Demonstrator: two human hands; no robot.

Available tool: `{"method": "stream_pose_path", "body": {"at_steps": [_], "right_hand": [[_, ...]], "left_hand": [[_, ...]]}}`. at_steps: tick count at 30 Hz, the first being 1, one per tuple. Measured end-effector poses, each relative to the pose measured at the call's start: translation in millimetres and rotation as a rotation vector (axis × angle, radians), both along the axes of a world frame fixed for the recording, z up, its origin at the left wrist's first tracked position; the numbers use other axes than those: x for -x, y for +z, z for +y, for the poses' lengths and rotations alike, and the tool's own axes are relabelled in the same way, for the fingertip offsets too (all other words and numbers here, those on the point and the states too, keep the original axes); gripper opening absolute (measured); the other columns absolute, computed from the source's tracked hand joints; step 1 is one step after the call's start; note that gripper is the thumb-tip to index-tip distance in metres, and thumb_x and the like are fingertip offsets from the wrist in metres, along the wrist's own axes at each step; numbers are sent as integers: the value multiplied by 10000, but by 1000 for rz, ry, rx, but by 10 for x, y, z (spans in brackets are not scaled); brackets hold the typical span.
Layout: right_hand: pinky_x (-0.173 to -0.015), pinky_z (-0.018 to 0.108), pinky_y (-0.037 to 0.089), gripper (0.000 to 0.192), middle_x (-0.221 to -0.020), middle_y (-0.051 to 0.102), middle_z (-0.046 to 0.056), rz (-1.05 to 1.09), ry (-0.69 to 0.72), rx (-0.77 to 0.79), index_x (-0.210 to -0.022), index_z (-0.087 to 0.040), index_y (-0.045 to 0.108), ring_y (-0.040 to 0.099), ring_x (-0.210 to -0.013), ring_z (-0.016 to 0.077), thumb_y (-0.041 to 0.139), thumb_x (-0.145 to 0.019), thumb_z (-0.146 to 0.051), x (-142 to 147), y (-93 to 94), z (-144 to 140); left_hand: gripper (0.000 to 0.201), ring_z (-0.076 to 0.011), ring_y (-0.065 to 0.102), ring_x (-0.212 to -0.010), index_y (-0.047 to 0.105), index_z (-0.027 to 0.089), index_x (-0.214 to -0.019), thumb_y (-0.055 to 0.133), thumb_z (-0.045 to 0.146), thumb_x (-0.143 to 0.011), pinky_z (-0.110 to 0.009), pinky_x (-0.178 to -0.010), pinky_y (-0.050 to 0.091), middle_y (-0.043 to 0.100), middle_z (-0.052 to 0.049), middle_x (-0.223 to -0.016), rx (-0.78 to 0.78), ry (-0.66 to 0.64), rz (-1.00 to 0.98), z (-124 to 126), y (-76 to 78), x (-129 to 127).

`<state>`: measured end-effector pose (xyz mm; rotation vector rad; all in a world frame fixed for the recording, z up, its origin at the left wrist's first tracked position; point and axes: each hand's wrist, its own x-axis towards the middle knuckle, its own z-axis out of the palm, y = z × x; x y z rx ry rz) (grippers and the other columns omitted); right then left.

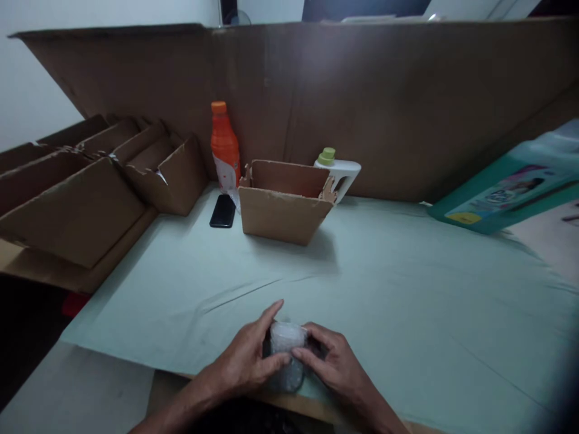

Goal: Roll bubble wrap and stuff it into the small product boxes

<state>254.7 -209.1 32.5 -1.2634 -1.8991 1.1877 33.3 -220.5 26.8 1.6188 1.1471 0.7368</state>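
Note:
At the table's front edge, a small bundle in clear bubble wrap [288,339] sits between my two hands. What the wrap encloses cannot be made out. My left hand [253,349] grips the bundle's left side, its thumb on the near face and its index finger raised at the far end. From the right, my right hand [328,358] holds it with the thumb pressed on the wrap and the fingers curled behind. A small open cardboard box [283,214] stands farther back on the pale green cloth [407,289].
Behind the box are an orange bottle [225,144] and a white jug with a green cap [346,170]. A black phone [222,211] lies beside the box. Open cardboard bins [76,211] line the left; a large teal jug [506,184] is at right. A cardboard wall [384,108] closes the back.

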Motion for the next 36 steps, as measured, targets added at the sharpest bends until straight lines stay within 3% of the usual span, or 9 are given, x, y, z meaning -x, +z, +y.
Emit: {"method": "stream_pose_path", "body": {"at_steps": [6, 8, 12, 15, 20, 22, 28, 33, 36], "right_hand": [[-555, 229, 448, 147, -655, 586, -23, -73, -38, 13, -816, -198, 650, 547, -590, 133, 637, -865, -337, -256, 53, 116], [-605, 242, 494, 133, -712, 625, -10, -85, -73, 7, -880, -204, 648, 595, -638, 147, 634, -859, -334, -346, 124, 168], [-674, 275, 563, 379, -855, 702, 26, -133, -202, -83, -1210, -220, 619, 667, -723, 174, 640, -863, -371, -575, 348, 323], [-639, 269, 582, 371, -898, 717, 35, -140, -336, -258, -1147, -239, 663, 675, -698, 174, 696, -824, -419, -794, 607, 474], [-604, 249, 562, 386, -887, 687, 10, 110, -635, -621, -1045, -285, 655, 656, -688, 165, 831, -715, -380, -919, 1181, 750], [-611, 253, 542, 368, -913, 675, 15, 90, -621, -736, -1051, -290, 637, 657, -743, 173, 819, -738, -356, -793, 1385, 887], [-543, 278, 396, 21, -742, 675, 29, -707, -69, -921, -864, -202, 600, 592, -609, 167, 610, -846, -202, -108, 1533, 1412], [-541, 297, 314, 283, -825, 728, 88, -1193, 266, -700, -904, -155, 640, 664, -703, 233, 742, -643, -196, 231, 1446, 1718], [-614, 315, 361, 207, -867, 757, 116, -1291, 487, -606, -884, -145, 688, 698, -786, 267, 723, -685, -187, 337, 1488, 1756]], "left_hand": [[698, -317, 407, -1429, 296, 204, -1538, 590, 203, -905, -530, -1159, 351, 495, -161, -1493, -897, 230, 459, 1115, 721, 148], [684, -341, 334, -1474, 360, 145, -1501, 610, 152, -863, -545, -1185, 292, 478, -183, -1511, -975, 226, 630, 1587, 971, 152], [282, -284, 648, -1095, 658, 146, -1115, 545, 97, -862, -542, -1114, 355, 721, -115, -1079, -903, 136, 805, 2156, 1175, 129], [218, -218, 656, -888, 671, 177, -946, 482, 82, -893, -500, -1064, 400, 709, -55, -892, -987, 64, 763, 2014, 1132, 137], [250, -181, 587, -788, 650, 181, -916, 425, 77, -947, -474, -1067, 375, 664, -24, -820, -1066, 85, 632, 1170, 1033, 185], [252, -172, 567, -762, 657, 175, -938, 426, 78, -959, -460, -1056, 370, 658, -18, -802, -1065, 109, 590, 907, 1025, 187], [287, -171, 562, -754, 681, 162, -990, 409, 71, -974, -438, -1026, 393, 678, -33, -817, -1101, 158, 561, 719, 989, 147], [298, -170, 557, -726, 682, 169, -947, 398, 87, -985, -431, -1012, 413, 672, -26, -782, -1132, 183, 551, 731, 968, 137], [304, -175, 564, -739, 683, 169, -948, 393, 89, -984, -438, -1003, 423, 677, -35, -799, -1123, 196, 530, 700, 940, 129]]}}
